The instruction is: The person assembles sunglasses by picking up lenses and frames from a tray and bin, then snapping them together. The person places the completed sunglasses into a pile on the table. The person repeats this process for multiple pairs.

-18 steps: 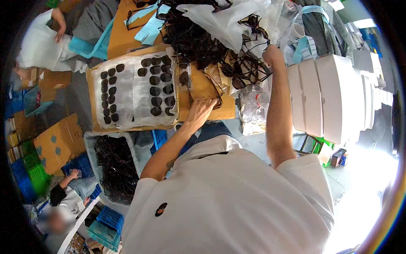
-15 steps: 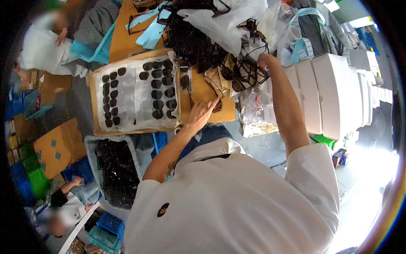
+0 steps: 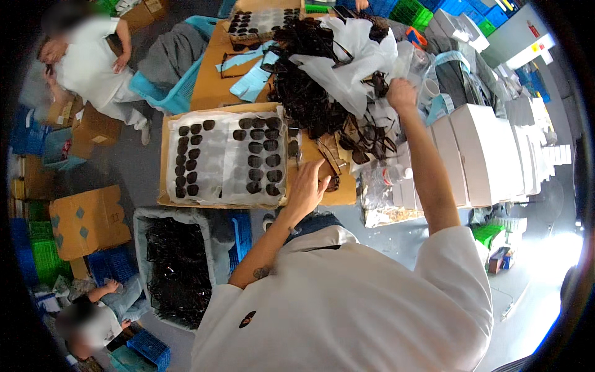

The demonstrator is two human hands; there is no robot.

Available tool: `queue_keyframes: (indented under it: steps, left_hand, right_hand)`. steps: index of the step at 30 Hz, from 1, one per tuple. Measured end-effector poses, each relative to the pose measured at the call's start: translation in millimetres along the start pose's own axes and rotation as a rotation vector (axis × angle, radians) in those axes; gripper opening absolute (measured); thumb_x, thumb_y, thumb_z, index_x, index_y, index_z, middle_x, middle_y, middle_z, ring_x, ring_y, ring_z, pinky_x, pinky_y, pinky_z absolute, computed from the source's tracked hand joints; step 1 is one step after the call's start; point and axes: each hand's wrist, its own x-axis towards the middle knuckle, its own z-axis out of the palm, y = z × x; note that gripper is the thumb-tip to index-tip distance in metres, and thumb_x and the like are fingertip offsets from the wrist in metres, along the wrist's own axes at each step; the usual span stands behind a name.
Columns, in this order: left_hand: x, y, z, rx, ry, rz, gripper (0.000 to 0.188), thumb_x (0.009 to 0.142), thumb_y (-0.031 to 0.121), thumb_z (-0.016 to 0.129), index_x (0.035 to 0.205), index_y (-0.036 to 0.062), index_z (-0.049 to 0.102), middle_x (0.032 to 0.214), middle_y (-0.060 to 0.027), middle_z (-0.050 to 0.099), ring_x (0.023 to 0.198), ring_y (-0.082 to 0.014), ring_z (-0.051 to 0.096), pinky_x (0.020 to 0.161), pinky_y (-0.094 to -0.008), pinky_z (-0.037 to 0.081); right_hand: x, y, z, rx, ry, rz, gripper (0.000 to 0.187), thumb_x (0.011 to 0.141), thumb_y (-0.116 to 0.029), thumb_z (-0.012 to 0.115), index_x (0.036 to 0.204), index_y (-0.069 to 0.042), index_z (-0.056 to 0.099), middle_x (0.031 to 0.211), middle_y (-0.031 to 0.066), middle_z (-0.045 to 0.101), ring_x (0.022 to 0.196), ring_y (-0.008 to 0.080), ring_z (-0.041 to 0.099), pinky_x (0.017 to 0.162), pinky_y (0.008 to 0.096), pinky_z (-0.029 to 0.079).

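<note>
My left hand is over the front edge of the brown table, index finger and thumb apart, nothing seen between them. Just beyond its fingertips lie a brown glasses frame and a dark lens piece. At the right, my right hand reaches far over the table with its fingers curled; what they hold, if anything, is hidden. Dark sunglasses are right beside those fingers. Below them spreads a heap of dark sunglasses, and a larger black tangled pile fills the middle.
Left of my left hand is a cardboard tray lined with white sheet and rows of dark lenses. White plastic covers part of the pile. White boxes stand at the right. A bin of black pieces is lower left. Two people sit at the left.
My right hand has moved farther over the table, up to the sunglasses by the white plastic. My left hand has drawn back slightly from the brown frame. The whole view has shifted.
</note>
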Motion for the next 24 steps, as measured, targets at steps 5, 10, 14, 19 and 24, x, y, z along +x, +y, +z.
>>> queue_keyframes:
  steps: [5,10,14,19,24]
  left_hand:
    - [-2.3,-14.2,-50.3,-0.678,0.19,-0.237,0.032,0.103,0.024,0.052,0.127,0.0047,0.055,0.128,-0.0117,0.059,0.115,-0.0253,0.06,0.1,-0.0417,0.047]
    - [4.9,13.1,-123.8,-1.043,0.162,-0.056,0.045,0.104,0.027,0.051,0.138,-0.0007,0.043,0.145,-0.0112,0.047,0.133,-0.0205,0.044,0.112,-0.0341,0.031]
    - [-21.9,0.0,-124.7,-1.0,0.201,-0.246,0.038,0.105,0.03,0.049,0.128,-0.0006,0.051,0.115,-0.0099,0.067,0.095,-0.0165,0.065,0.086,-0.0307,0.053]
    - [-68.7,-5.4,-116.0,-0.915,0.616,-0.436,0.038,0.105,0.036,0.046,0.114,0.0002,0.054,0.104,-0.0109,0.07,0.086,-0.0175,0.067,0.077,-0.0307,0.055]
    - [-102.2,-8.0,-119.2,-0.851,0.382,-0.348,0.037,0.104,0.029,0.049,0.132,0.0044,0.051,0.126,-0.0028,0.063,0.1,-0.0117,0.058,0.08,-0.0246,0.049]
  right_hand:
    - [-53.7,-4.3,-126.7,0.434,0.521,-0.113,0.028,0.09,-0.014,0.057,0.117,-0.011,0.066,0.109,0.0147,0.063,0.108,0.0327,0.06,0.093,0.0498,0.046]
    - [-152.9,-76.5,-96.4,1.6,-0.356,-0.805,0.05,0.093,-0.031,0.058,0.13,0.003,0.055,0.118,0.0192,0.065,0.101,0.0282,0.064,0.089,0.0384,0.051]
    - [-233.8,-177.4,-93.2,1.591,-1.037,-0.513,0.034,0.1,-0.024,0.053,0.119,0.004,0.057,0.091,0.0079,0.067,0.079,0.0145,0.063,0.075,0.0287,0.051]
    - [-278.9,-215.5,-36.9,1.805,-0.991,-0.633,0.027,0.1,-0.016,0.056,0.119,0.004,0.06,0.102,0.0041,0.066,0.095,0.01,0.057,0.086,0.0285,0.048]
    - [-279.9,-224.5,-58.0,1.564,-0.902,-0.715,0.029,0.098,-0.011,0.056,0.124,0.004,0.056,0.106,0.0085,0.065,0.095,0.0158,0.06,0.088,0.0287,0.048]
